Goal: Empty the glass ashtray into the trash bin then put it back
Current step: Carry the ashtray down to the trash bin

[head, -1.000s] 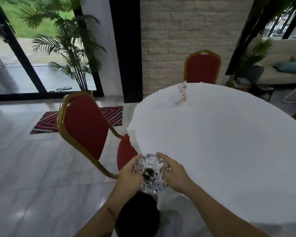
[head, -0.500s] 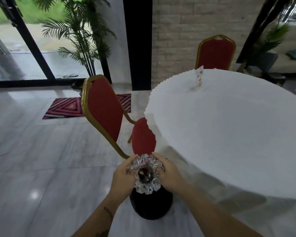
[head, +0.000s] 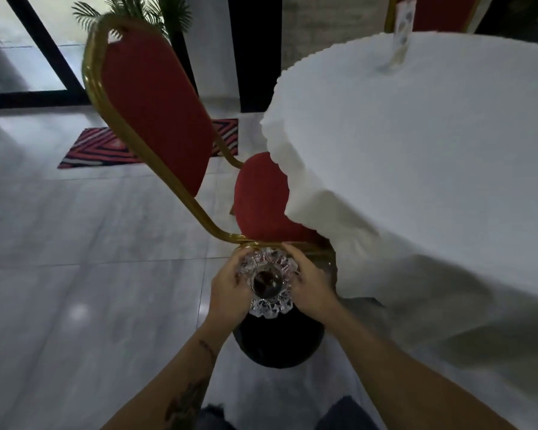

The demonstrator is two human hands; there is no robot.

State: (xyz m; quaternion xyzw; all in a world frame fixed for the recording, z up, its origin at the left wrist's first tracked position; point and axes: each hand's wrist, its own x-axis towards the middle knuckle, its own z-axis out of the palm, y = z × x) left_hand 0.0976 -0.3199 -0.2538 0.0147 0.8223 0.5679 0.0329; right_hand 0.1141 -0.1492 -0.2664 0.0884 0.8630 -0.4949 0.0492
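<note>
The cut-glass ashtray (head: 267, 282) has a scalloped rim and dark ash in its round centre. It is held roughly level between both hands. My left hand (head: 229, 288) grips its left side and my right hand (head: 312, 288) grips its right side. Directly below it on the floor stands the round black trash bin (head: 280, 339), partly hidden by the ashtray and my hands.
A round table with a white cloth (head: 432, 156) fills the right side, its cloth hanging down beside the bin. A red chair with a gold frame (head: 156, 113) stands just beyond the ashtray. Grey tiled floor (head: 90, 290) spreads to the left, with a striped mat (head: 106, 147) farther back.
Both hands carried the ashtray off the table edge and down, over the black bin. The view dropped lower and closer to the floor.
</note>
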